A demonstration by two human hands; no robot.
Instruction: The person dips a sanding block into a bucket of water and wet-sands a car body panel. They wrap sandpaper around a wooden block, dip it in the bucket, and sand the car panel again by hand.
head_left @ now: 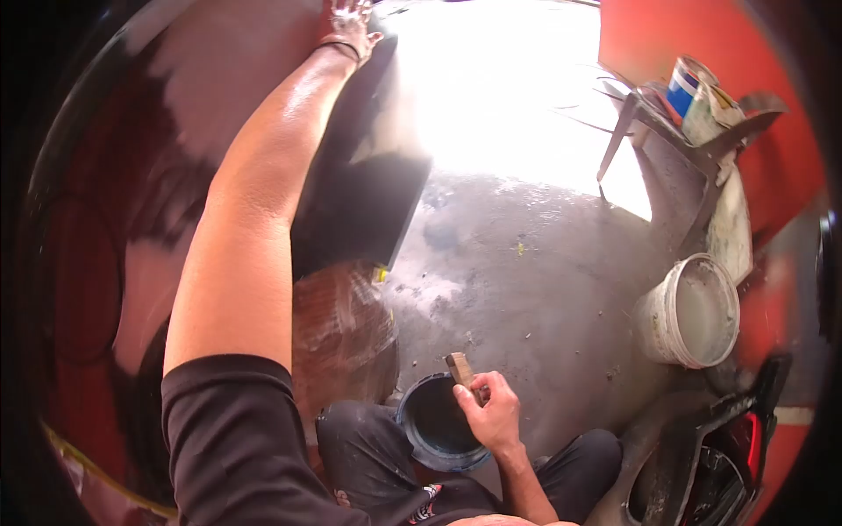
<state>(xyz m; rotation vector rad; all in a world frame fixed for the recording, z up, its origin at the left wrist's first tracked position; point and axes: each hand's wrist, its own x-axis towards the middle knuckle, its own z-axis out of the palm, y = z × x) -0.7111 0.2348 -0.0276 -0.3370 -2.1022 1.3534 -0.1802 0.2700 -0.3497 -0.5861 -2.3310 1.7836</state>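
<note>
Holding block (460, 367), right hand (493, 412), bucket (656, 323) of liquid (703, 309)

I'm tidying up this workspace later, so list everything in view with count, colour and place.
Bodywork: one expanse, glossy dark red, left
Panel: one, black, beside outstretched arm
Plastic-wrapped item: one, brownish, below panel
Bucket: one, dark blue, between knees
Pail: one, whitish, right
Stand: one, grey-brown, upper right
Can: one, blue-white-red, on stand
Cloth: one, stained pale, hanging below stand
Parts: count unclear, black, lower right
Floor: one, grey, centre
Block: one, brown, in right grip
Left grip: one, bare, white-smeared, top
Right grip: one, bare, by bucket
</note>
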